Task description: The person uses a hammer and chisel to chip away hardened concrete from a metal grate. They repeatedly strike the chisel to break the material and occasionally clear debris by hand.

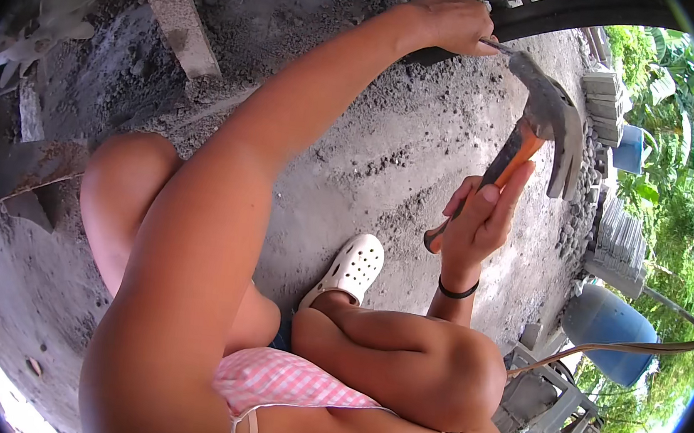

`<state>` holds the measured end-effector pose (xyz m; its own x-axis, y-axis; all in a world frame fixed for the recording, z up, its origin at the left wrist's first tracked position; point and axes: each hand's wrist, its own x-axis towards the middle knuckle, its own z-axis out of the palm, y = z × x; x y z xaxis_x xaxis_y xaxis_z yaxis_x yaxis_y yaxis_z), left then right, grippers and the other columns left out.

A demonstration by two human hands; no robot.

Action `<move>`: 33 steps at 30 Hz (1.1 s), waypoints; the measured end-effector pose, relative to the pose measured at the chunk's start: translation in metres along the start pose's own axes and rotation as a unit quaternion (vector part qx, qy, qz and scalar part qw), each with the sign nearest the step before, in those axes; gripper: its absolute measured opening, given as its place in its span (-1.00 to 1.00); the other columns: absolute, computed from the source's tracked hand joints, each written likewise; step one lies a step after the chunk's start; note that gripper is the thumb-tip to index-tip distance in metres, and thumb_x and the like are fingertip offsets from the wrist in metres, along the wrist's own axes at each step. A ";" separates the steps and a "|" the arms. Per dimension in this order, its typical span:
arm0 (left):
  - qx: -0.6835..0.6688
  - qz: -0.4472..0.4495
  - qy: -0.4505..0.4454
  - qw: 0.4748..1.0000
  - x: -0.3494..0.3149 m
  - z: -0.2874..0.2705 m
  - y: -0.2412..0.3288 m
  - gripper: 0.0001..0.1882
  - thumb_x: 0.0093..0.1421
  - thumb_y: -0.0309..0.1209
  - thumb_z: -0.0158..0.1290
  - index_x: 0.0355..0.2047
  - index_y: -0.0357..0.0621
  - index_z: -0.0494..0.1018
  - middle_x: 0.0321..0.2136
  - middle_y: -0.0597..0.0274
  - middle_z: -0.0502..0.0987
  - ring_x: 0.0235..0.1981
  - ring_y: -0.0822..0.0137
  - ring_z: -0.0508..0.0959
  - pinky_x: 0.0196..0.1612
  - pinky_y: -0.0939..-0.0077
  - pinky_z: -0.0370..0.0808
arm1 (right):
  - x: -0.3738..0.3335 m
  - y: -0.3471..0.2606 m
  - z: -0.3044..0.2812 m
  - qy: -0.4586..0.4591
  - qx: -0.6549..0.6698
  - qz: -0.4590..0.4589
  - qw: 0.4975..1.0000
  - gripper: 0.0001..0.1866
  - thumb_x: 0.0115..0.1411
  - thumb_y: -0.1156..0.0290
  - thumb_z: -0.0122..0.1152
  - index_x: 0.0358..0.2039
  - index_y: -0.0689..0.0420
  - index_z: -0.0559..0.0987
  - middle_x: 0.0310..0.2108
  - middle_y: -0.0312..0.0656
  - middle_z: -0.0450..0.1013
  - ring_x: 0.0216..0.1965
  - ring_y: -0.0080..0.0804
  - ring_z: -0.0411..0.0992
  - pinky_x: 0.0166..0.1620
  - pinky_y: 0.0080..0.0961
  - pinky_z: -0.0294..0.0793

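Orange-and-black handle, dull grey metal head with a curved, split claw: hammer (544,102), quantity one, head surface worn and smudged, held up over gritty grey ground (419,157).

Right grip (481,217), one: closed around the hammer's handle, some fingers stretched along it. Black wristband (457,291), one, below the hammer's handle.

Left grip (456,22), one: beside the hammer's striking end, pinching a thin rod (497,46), one, dark. Rod's end meets the hammer's head in view; actual contact cannot be told.

Curved dark band (592,15), one: above the hammer's head in the view.

White clog (355,263), one in sight, perforated, on the ground below and left of the hammer.

Blue containers (604,321), two: both right of the hammer, the larger one lower in the view.
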<state>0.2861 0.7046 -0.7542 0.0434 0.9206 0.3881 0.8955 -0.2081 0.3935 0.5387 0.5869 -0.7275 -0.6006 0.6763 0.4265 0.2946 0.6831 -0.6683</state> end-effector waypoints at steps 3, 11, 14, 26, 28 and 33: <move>-0.042 0.032 0.028 0.998 -0.007 -0.003 0.010 -0.60 0.19 -0.11 0.00 -0.52 -0.20 0.56 -0.61 -0.04 0.50 -0.55 -0.05 0.51 -0.40 0.18 0.46 | -0.003 -0.015 -0.007 0.095 0.079 0.011 0.992 -0.39 0.40 0.22 -0.28 0.35 0.08 -0.18 -0.58 -0.16 0.32 -0.66 -0.57 0.25 -0.64 -0.67 0.25; -0.053 0.040 0.040 0.997 -0.006 0.013 0.010 -0.76 0.07 -0.14 0.06 -0.47 0.02 0.59 -0.60 0.05 0.54 -0.51 0.01 0.56 -0.38 0.20 0.52 | -0.027 0.028 -0.006 0.030 0.012 0.017 0.999 -0.45 0.36 0.43 -0.33 0.34 0.12 -0.06 -0.56 -0.17 0.33 -0.69 -0.58 0.20 -0.65 -0.64 0.24; -0.051 0.037 0.026 0.998 -0.002 0.021 0.014 -0.80 0.03 -0.17 0.04 -0.55 0.06 0.56 -0.62 0.09 0.54 -0.53 0.03 0.56 -0.40 0.20 0.53 | -0.027 0.000 -0.003 0.112 0.078 0.024 0.990 -0.38 0.39 0.22 -0.30 0.36 0.04 -0.22 -0.62 -0.19 0.28 -0.69 -0.57 0.22 -0.68 -0.66 0.24; -0.052 0.049 0.065 0.995 -0.008 0.025 0.019 -0.83 0.01 -0.25 0.03 -0.65 0.02 0.46 -0.67 0.10 0.50 -0.58 0.00 0.53 -0.47 0.17 0.50 | -0.015 -0.025 -0.006 0.201 0.075 0.005 0.977 -0.25 0.36 0.01 -0.26 0.35 0.03 -0.33 -0.62 -0.19 0.29 -0.71 -0.54 0.24 -0.67 -0.67 0.23; -0.051 0.046 0.078 0.995 -0.007 0.025 0.016 -0.83 0.01 -0.25 0.03 -0.64 0.03 0.47 -0.68 0.09 0.49 -0.59 0.00 0.53 -0.46 0.18 0.50 | -0.017 -0.009 -0.002 0.152 0.057 0.027 0.986 -0.34 0.38 0.12 -0.29 0.34 0.09 -0.23 -0.65 -0.22 0.26 -0.70 -0.58 0.19 -0.65 -0.65 0.19; -0.039 0.025 0.052 0.998 -0.008 0.027 0.016 -0.85 0.01 -0.26 0.03 -0.63 0.05 0.47 -0.67 0.10 0.50 -0.56 0.02 0.54 -0.46 0.20 0.51 | -0.022 -0.012 -0.004 0.116 0.071 0.107 0.985 -0.40 0.39 0.26 -0.33 0.36 0.07 -0.20 -0.67 -0.25 0.25 -0.73 -0.60 0.16 -0.66 -0.65 0.23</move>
<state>0.3118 0.7027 -0.7739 0.0370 0.8699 0.4918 0.8555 -0.2819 0.4343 0.5514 0.5651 -0.7269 -0.3447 0.8572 0.3827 0.2787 0.4827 -0.8302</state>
